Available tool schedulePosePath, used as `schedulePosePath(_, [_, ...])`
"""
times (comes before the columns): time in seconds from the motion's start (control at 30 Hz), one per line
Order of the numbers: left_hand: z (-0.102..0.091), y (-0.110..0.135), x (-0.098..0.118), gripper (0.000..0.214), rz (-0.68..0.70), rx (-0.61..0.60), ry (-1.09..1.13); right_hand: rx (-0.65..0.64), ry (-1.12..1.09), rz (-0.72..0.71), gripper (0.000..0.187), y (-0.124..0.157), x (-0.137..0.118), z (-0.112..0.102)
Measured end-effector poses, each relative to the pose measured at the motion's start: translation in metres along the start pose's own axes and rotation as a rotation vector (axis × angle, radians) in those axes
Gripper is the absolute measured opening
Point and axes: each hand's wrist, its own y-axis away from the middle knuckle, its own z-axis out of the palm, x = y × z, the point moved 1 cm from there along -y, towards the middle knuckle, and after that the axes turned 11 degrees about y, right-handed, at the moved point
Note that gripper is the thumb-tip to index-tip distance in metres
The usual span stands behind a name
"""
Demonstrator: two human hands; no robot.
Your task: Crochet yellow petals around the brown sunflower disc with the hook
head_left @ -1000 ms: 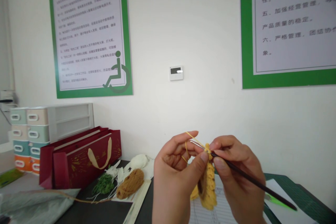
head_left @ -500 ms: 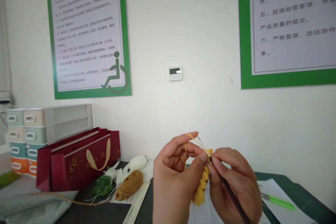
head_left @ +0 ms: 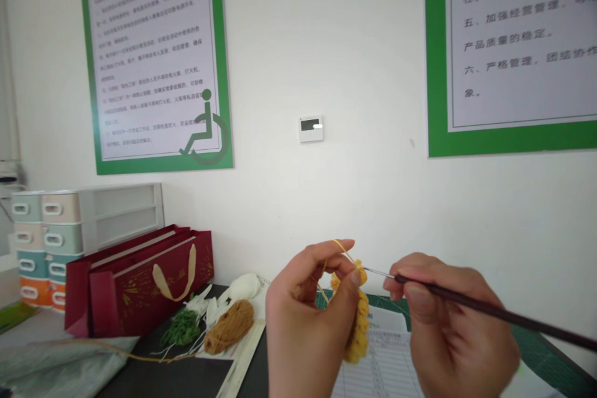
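**Left hand** (head_left: 308, 317) pinches the top of a yellow crocheted piece (head_left: 358, 329) between thumb and forefinger, the other fingers curled inward; yellow yarn (head_left: 340, 246) runs taut over the forefinger to the work; the right hand (head_left: 450, 336) grips a dark-handled crochet hook (head_left: 494, 303) between thumb and fingers, the handle angled out to the right and the slim steel shaft (head_left: 379, 272) pointing left, its tip just beside the top edge of the piece (whether it touches a stitch is too small to tell); a pinch this close to the working edge, with the yarn kept taut, seems the sound way to give the tip a steady loop to catch; the piece hangs from the left hand's pinch, between the two hands, its lower end clear of the table; below it lies a printed form (head_left: 387, 367) on a green cutting mat (head_left: 550, 348); to the left, on a dark table (head_left: 135, 379), sit a skein of brown yarn (head_left: 228, 326), a white bundle (head_left: 245, 286) and green strands (head_left: 181, 328); beyond them stand a red gift bag (head_left: 140, 280) and a stack of pastel drawers (head_left: 41, 242), beneath green-framed notices (head_left: 153, 56) on the wall.
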Motion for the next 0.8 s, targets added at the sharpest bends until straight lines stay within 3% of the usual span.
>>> schedulePosePath(0.1, [0.000, -0.001, 0.000, 0.021, -0.017, -0.032, 0.029, 0.021, 0.009, 0.168, 0.007, -0.002, -0.005, 0.003])
schedulePosePath(0.33, [-0.006, -0.006, -0.006, 0.021, -0.112, -0.110, 0.166, -0.017, -0.163, 0.344, 0.014, -0.007, 0.001, 0.000])
schedulePosePath(0.43, [-0.010, -0.008, -0.007, 0.021, -0.235, -0.160, 0.264, -0.097, -0.348, 0.460, 0.020, -0.010, 0.007, -0.001])
schedulePosePath(0.63, [-0.013, -0.011, -0.007, 0.019, -0.380, -0.212, 0.396, -0.251, -0.778, 0.871, 0.029, -0.009, 0.009, 0.014])
schedulePosePath(0.8, [-0.007, -0.009, -0.004, 0.008, -0.371, -0.302, 0.448, -0.330, -0.931, 0.907, 0.028, 0.000, 0.011, 0.021])
